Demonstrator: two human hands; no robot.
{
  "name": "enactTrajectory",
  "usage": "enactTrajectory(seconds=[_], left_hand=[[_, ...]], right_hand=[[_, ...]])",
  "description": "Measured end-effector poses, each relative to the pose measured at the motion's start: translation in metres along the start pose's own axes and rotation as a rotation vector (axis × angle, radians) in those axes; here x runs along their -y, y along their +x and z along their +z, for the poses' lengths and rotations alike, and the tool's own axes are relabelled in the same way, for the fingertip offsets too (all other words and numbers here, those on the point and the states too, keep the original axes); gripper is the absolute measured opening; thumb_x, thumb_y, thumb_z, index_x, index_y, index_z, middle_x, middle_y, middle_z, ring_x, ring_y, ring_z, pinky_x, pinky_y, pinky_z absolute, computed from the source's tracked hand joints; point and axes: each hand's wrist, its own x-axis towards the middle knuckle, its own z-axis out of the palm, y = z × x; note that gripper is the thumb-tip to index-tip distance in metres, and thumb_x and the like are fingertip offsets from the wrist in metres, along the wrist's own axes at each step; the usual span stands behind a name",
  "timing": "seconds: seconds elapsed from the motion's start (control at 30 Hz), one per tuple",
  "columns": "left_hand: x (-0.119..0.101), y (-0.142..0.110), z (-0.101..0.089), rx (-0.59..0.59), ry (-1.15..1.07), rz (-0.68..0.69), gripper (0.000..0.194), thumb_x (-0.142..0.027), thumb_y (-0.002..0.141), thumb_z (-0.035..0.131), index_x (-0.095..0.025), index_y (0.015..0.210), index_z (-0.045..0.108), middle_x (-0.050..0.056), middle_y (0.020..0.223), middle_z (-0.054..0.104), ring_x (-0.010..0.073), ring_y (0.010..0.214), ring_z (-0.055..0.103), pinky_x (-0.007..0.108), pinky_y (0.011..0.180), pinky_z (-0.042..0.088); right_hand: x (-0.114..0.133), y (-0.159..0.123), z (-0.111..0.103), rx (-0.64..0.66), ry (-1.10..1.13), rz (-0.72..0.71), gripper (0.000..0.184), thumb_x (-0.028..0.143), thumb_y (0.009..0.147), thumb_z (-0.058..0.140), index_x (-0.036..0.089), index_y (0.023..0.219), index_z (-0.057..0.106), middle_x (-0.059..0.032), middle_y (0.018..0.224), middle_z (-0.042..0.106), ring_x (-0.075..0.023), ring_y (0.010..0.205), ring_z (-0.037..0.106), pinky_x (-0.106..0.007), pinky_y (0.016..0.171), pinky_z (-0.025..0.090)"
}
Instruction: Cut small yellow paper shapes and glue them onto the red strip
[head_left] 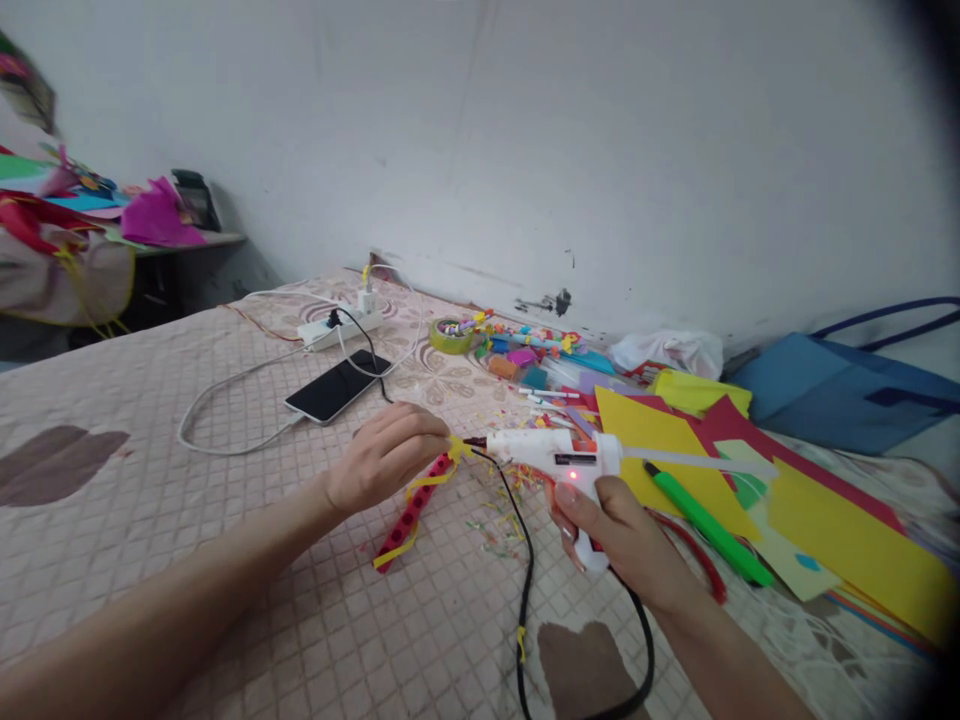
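Observation:
My right hand (600, 520) is wrapped around the grip of a white hot glue gun (536, 447), its red light lit. A long clear glue stick (690, 461) sticks out of its back, and a black cord (531, 560) hangs below. My left hand (394, 450) is closed, fingers pinched on the top end of a red paper strip with dark dots (412, 512). A narrow yellow strip (401, 548) winds around it. At my left fingertips the yellow end (457, 449) meets or nearly touches the gun's dark nozzle (475, 442); exact contact cannot be told.
A phone (337, 386) charges beside a white power strip (339, 330). Green tape (450, 337), small craft pieces and paper scraps lie by the wall. At right are yellow sheets (847, 525), a green marker (709, 525) and a blue bag (832, 390).

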Motion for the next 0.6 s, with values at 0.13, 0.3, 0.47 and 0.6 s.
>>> enactTrajectory(seconds=[0.13,0.3,0.47,0.6], left_hand=[[-0.0003,0.0009,-0.0003,-0.013,0.0,0.003,0.018,-0.01,0.082,0.054,-0.019,0.098,0.057,0.006,0.091,0.065,0.0164,0.084,0.059,0.031,0.073,0.048],[-0.0008,0.0019,-0.0003,-0.01,-0.01,-0.001,0.019,-0.008,0.081,0.056,-0.019,0.097,0.057,0.006,0.091,0.064,0.0166,0.085,0.058,0.032,0.074,0.047],[-0.0011,0.0031,-0.0005,-0.014,-0.011,0.004,0.02,-0.007,0.081,0.056,-0.019,0.097,0.057,0.005,0.09,0.064,0.0162,0.084,0.058,0.032,0.074,0.047],[-0.0006,0.0034,-0.0011,-0.017,-0.008,0.005,0.022,-0.006,0.078,0.058,-0.018,0.097,0.057,0.005,0.09,0.064,0.0163,0.084,0.058,0.032,0.074,0.048]], right_hand=[[-0.0022,0.0004,0.0003,0.017,-0.025,-0.037,0.051,0.064,0.078,0.044,0.019,0.055,0.046,0.0011,0.045,0.047,-0.0117,0.043,0.046,-0.022,0.041,0.034],[-0.0032,-0.0007,0.0004,0.009,-0.037,-0.033,0.051,0.063,0.079,0.044,0.019,0.055,0.047,0.0015,0.044,0.047,-0.0118,0.042,0.046,-0.022,0.041,0.035],[-0.0029,-0.001,-0.0003,0.01,-0.042,-0.02,0.051,0.064,0.078,0.045,0.018,0.056,0.046,0.0024,0.045,0.046,-0.0113,0.042,0.045,-0.022,0.041,0.034],[-0.0025,-0.0019,-0.0006,0.01,-0.058,-0.033,0.05,0.062,0.079,0.045,0.019,0.055,0.046,0.0025,0.045,0.045,-0.0115,0.043,0.045,-0.022,0.042,0.034]])
